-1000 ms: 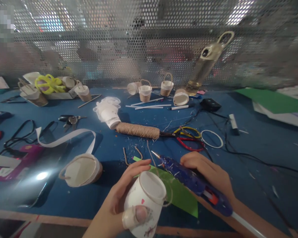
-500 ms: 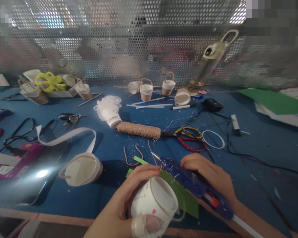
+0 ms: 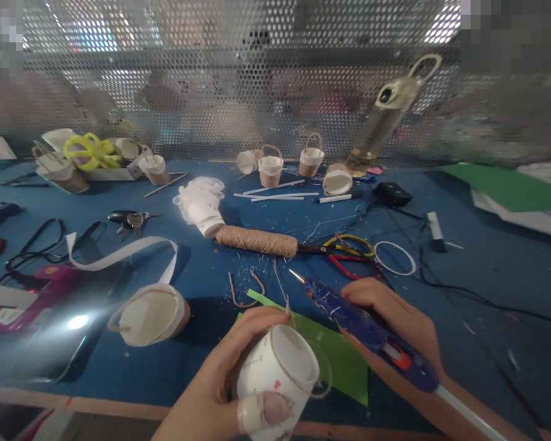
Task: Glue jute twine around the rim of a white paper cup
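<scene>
My left hand [image 3: 229, 380] is wrapped round a white paper cup [image 3: 275, 380] with small printed marks, tilted with its mouth up and to the right. Twine [image 3: 324, 373] loops off the cup's right side, and a strand rises by my fingertips. A bandage circles my left thumb. My right hand [image 3: 390, 318] grips a blue glue gun [image 3: 367, 331], its metal nozzle pointing up and left, apart from the cup. A white glue stick [image 3: 468, 413] sticks out of its back end. Green paper [image 3: 340, 361] lies beneath the cup.
A twine roll [image 3: 257, 241] lies mid-table beside scissors [image 3: 353, 257]. A small basket [image 3: 153, 313] with a twine handle stands at left near a phone [image 3: 78, 321]. Several little baskets, a bottle [image 3: 376, 122] and cables are farther back, before a perforated metal panel [image 3: 239, 79].
The glue gun has drawn slightly right and up, with its nozzle leaving my left fingertips. My left hand and the cup have shifted a little left. A twine strand now shows above the cup.
</scene>
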### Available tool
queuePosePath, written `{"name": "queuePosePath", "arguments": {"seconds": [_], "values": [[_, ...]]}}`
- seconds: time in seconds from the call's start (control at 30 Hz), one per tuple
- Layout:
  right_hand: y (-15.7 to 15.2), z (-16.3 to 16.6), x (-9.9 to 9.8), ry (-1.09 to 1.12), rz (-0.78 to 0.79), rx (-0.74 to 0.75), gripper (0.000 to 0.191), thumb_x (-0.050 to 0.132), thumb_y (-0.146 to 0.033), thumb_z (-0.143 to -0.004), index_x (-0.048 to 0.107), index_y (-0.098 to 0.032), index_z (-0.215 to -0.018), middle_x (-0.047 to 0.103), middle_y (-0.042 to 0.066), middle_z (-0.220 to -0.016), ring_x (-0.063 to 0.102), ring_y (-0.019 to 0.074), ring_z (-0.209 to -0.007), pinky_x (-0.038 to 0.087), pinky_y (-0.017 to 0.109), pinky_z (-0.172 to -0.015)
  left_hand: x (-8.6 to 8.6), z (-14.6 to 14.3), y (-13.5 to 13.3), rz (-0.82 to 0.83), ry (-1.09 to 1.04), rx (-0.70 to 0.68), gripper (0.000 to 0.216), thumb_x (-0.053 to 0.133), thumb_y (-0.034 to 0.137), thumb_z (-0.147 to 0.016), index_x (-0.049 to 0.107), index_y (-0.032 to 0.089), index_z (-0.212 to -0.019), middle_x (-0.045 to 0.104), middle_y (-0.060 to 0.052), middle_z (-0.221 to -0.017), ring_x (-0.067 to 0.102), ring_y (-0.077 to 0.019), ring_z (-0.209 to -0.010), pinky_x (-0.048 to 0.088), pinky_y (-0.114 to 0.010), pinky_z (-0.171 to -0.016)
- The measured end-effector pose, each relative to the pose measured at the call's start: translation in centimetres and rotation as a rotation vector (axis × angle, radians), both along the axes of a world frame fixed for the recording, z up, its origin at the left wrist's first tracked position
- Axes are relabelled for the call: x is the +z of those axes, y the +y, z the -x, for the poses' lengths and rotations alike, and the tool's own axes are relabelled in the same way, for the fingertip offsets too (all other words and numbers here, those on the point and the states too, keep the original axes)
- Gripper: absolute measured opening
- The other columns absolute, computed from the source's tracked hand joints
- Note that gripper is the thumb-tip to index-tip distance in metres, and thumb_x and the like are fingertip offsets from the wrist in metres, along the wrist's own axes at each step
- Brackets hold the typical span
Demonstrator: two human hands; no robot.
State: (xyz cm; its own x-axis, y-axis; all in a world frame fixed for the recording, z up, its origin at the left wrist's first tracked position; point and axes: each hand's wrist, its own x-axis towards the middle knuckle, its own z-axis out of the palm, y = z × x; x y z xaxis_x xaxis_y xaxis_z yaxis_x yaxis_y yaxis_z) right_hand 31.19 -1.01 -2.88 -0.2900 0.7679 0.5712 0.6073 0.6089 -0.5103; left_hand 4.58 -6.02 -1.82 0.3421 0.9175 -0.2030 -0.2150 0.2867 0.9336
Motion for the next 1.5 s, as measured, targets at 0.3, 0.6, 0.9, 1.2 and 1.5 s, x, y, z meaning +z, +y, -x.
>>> {"name": "queuePosePath", "arguments": {"seconds": [0.3, 0.6, 0.9, 1.2, 1.5], "values": [[-0.1, 0.1, -0.2, 0.042, 0.035, -0.002, 0.018, 0.064, -0.014, -0.093, 0.055, -0.028, -0.101, 0.067, 0.004, -0.093, 0.070, 0.0210, -0.079, 0.054, 0.031, -0.066, -0.2, 0.4, 0.4, 0.203, -0.065, 0.360, 0.056, 0.094, 0.057, -0.069, 0.083, 0.038, -0.120, 0.080, -0.005, -0.122, 0.070, -0.0270, -0.107, 0.056, -0.029, -0.086], [0.0, 0.8, 0.4, 0.250, 0.126, 0.106, 0.022, 0.071, -0.011, -0.089, 0.057, -0.027, -0.094, 0.072, 0.003, -0.099, 0.073, 0.0199, -0.083, 0.060, 0.030, -0.073, -0.1, -0.4, 0.1, 0.095, -0.065, 0.277, 0.054, 0.090, 0.053, -0.078, 0.076, 0.038, -0.128, 0.081, -0.002, -0.116, 0.072, -0.0228, -0.101, 0.054, -0.029, -0.088], [1.5, 3.6, 0.5, 0.469, 0.321, 0.474, 0.028, 0.086, -0.016, -0.084, 0.060, -0.024, -0.092, 0.074, 0.004, -0.107, 0.071, 0.0216, -0.104, 0.061, 0.036, -0.087, -1.5, -0.5, 0.1, 0.005, 0.018, 0.275, 0.054, 0.087, 0.052, -0.083, 0.071, 0.032, -0.130, 0.077, -0.007, -0.131, 0.072, -0.0290, -0.113, 0.057, -0.033, -0.090], [1.5, 4.4, 0.5, 0.565, 0.399, 0.460, 0.017, 0.080, -0.022, -0.091, 0.064, -0.024, -0.096, 0.072, 0.000, -0.094, 0.070, 0.0181, -0.087, 0.058, 0.032, -0.078, -0.9, -0.7, 0.3, -0.022, 0.018, 0.298, 0.049, 0.087, 0.049, -0.084, 0.074, 0.034, -0.129, 0.079, -0.004, -0.126, 0.073, -0.0251, -0.111, 0.056, -0.031, -0.092], [1.0, 4.4, 1.1, 0.641, 0.703, 0.299, 0.024, 0.091, -0.026, -0.077, 0.067, -0.024, -0.081, 0.067, -0.003, -0.079, 0.056, 0.0149, -0.070, 0.045, 0.026, -0.064, -1.0, -0.7, 0.1, 0.029, 0.057, 0.339, 0.052, 0.089, 0.048, -0.083, 0.072, 0.033, -0.129, 0.078, -0.003, -0.125, 0.071, -0.0227, -0.109, 0.057, -0.029, -0.093]]}}
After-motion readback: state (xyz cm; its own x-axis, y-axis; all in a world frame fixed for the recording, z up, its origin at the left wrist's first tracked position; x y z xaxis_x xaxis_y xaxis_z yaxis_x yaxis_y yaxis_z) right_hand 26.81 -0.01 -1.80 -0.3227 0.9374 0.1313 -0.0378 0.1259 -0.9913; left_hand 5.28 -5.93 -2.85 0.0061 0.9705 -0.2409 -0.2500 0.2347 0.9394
